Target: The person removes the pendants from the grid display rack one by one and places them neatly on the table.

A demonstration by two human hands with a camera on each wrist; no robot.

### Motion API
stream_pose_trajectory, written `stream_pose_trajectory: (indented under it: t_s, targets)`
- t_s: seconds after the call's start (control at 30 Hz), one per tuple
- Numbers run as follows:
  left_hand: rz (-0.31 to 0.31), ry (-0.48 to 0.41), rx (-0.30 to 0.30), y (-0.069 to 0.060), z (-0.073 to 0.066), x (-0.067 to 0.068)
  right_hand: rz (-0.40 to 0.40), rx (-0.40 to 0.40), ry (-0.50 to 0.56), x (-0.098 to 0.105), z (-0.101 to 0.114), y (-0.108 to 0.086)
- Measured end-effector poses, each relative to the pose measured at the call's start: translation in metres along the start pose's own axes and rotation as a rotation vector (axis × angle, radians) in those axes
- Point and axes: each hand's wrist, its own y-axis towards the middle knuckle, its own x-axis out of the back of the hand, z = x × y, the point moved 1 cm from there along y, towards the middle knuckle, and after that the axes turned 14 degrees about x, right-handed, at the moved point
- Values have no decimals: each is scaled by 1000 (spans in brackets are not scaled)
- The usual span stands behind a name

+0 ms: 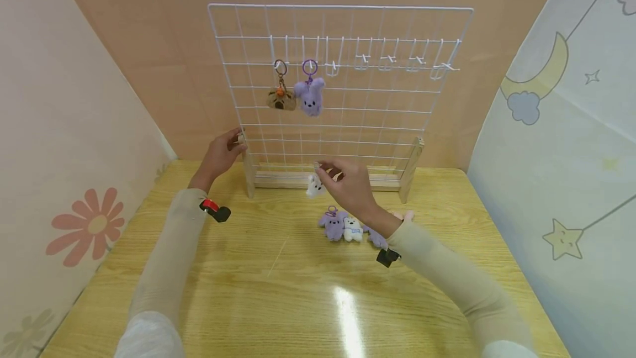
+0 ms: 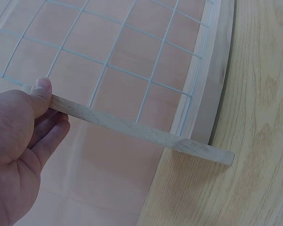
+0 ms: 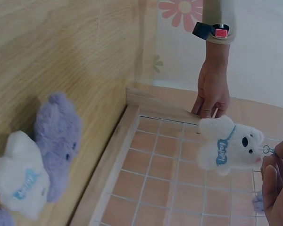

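Note:
My left hand (image 1: pixel 221 153) grips the top of the wooden side post (image 2: pixel 115 123) of a white wire grid rack (image 1: pixel 343 91), thumb on one side and fingers on the other. With its thumb and fingers, my right hand (image 1: pixel 350 184) pinches the small metal ring of a white plush bear keychain (image 3: pixel 238 147) wearing a blue ribbon. The bear hangs in front of the rack's lower part. Higher up, a brown plush keychain (image 1: pixel 281 99) and a purple plush keychain (image 1: pixel 310 98) hang from hooks side by side.
Several white hooks (image 1: pixel 389 61) line the grid to the right of the hung keychains. On the table (image 1: pixel 238 291) lie a purple plush (image 1: pixel 334 226), a white plush bear (image 1: pixel 353 230) and another purple plush (image 1: pixel 376 237), partly behind my right forearm. Patterned panels flank both sides.

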Motion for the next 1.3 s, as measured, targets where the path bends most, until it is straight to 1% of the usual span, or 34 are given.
stream_pose_trajectory:
  t_s: [0.4,0.53,0.7,0.97,1.13,1.3]
  targets:
    - [9,13,-4,1,-1,1,23,-51,1,-12,-2,-29]
    - [5,9,3,0,-1,2,43,-76,-2,-14,-2,-37]
    - [-4,15,11,-1,-2,2,53,-94,21,-19,-3,-49]
    - [-4,20,9,0,-1,1,76,-137,30,-26,2,-64]
    - [-7,10,5,0,0,1,97,-169,58,-31,4,-73]
    - [0,4,6,0,0,1,116,-181,60,-39,5,-85]
